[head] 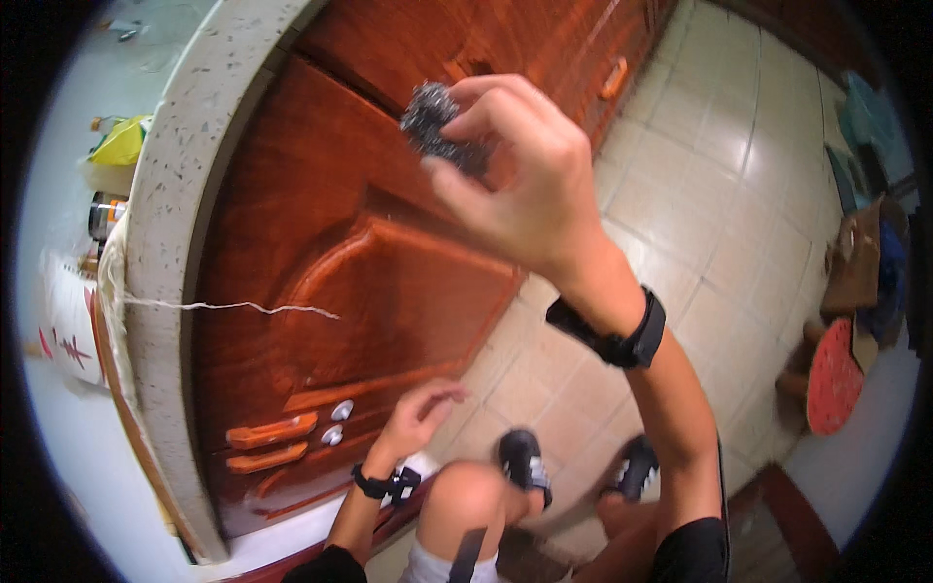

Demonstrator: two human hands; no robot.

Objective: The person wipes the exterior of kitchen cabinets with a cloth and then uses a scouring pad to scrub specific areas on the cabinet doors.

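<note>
My right hand (pixel 536 164) is raised in front of the reddish-brown wooden cabinet doors (pixel 393 291). A grey steel-wool scourer (pixel 430 109) is pinched between its thumb and fingers. The scourer looks close to the upper door, but I cannot tell whether it touches. Lower down, my left hand (pixel 426 415) hangs above my knee, slightly blurred and holding nothing, its fingers loosely curled. Nearest to it are the lower door's orange handles (pixel 270 441) and two round white knobs (pixel 337 423).
A speckled stone countertop edge (pixel 171 218) runs along the left, a white string (pixel 248 306) dangling from it. Jars and a yellow bag (pixel 120 142) stand on top. Pale floor tiles (pixel 700 218) stretch to the right, where a cardboard box (pixel 856 255) and a red-topped stool (pixel 834 375) stand.
</note>
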